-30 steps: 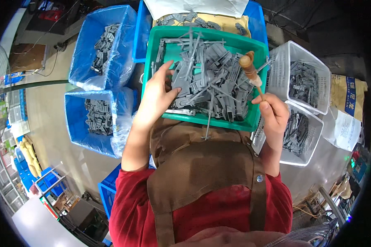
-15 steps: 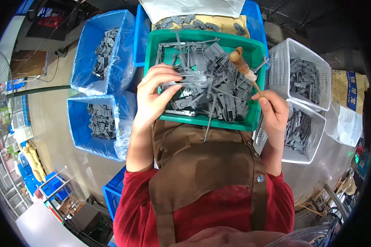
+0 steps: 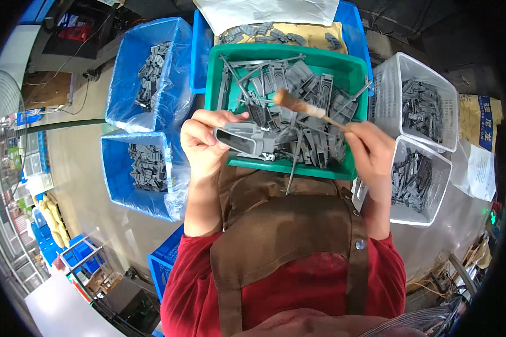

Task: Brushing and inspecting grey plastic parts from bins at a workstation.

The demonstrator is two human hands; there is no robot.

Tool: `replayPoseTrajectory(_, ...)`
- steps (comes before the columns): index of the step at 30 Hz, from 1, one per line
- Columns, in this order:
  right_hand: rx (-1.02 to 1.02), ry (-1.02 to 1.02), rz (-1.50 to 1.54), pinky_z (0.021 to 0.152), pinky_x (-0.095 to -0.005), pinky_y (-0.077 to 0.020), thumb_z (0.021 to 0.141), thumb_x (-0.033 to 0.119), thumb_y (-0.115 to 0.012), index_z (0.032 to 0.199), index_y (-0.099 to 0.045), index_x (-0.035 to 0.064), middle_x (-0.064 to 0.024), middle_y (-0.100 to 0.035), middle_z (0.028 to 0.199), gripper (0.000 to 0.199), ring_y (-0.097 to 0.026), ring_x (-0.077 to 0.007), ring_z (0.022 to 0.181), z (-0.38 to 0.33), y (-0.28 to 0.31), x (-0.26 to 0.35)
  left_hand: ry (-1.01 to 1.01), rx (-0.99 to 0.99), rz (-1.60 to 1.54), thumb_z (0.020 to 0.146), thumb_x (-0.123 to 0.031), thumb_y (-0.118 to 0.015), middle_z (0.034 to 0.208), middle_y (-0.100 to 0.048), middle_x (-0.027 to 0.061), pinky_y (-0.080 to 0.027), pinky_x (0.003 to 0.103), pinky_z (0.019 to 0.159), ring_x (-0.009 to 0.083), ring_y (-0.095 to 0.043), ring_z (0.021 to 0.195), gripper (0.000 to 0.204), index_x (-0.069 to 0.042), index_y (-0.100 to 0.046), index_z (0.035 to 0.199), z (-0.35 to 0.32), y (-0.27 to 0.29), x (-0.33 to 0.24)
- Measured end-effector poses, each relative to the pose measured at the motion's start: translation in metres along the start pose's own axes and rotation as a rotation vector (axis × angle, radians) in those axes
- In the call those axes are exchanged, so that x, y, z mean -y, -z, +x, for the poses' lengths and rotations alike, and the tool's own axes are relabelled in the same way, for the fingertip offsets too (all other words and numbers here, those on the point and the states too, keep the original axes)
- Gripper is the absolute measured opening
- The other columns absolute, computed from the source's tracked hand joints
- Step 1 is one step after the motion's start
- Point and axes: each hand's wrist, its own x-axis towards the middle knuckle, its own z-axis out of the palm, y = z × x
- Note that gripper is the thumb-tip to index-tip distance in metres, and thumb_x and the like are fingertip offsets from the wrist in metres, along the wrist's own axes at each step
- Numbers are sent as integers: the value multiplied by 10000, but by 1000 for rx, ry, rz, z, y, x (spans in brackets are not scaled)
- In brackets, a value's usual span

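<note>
My left hand (image 3: 205, 137) pinches a hollow grey plastic part (image 3: 244, 139) over the near left of a green tray (image 3: 354, 163). The part's open end faces left, toward my fingers. In my right hand (image 3: 371, 149), at the tray's right side, is a thin-shafted tool with a brown wrapped handle (image 3: 301, 105). My fingers close on the thin shaft, and the handle points up and left over the tray. Grey plastic parts and thin sprue sticks (image 3: 294, 163) fill the tray in a jumble; one stick hangs over the near rim.
On the left stand two blue bins (image 3: 118, 101) lined with clear plastic, holding small grey parts. Two white baskets (image 3: 452, 112) of grey parts are on the right. Behind the tray, a blue crate (image 3: 354, 28) carries more parts on brown paper.
The grey part has turned, its hollow end now showing, and my left hand has come slightly lower. The tool's handle has swung left and down over the tray.
</note>
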Motion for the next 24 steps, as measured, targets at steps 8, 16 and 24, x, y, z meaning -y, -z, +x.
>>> replayPoseTrajectory(8,220,95,180,462,-310,-349,762,16,-596,800,-620,-16,-94,-495,584,55,-471,-214,487,-5,0,2,-118,146,319,733,12,-706,949,-559,118,-457,543,893,295,-575,949,270,-77,-452,753,8,8,-10)
replayPoseTrajectory(16,338,150,193,463,-331,-357,749,28,-587,779,-622,-14,-94,-501,590,62,-486,-232,502,-1,4,3,-112,48,264,740,-7,-709,927,-553,118,-475,537,874,300,-576,939,311,-89,-409,748,9,1,-16)
replayPoseTrajectory(24,156,-4,133,505,-287,-393,753,7,-573,784,-618,-44,-114,-571,657,75,-509,-206,535,8,2,-2,-4,-23,71,743,-14,-707,923,-552,116,-524,527,805,290,-590,872,330,-90,-386,745,3,3,-9)
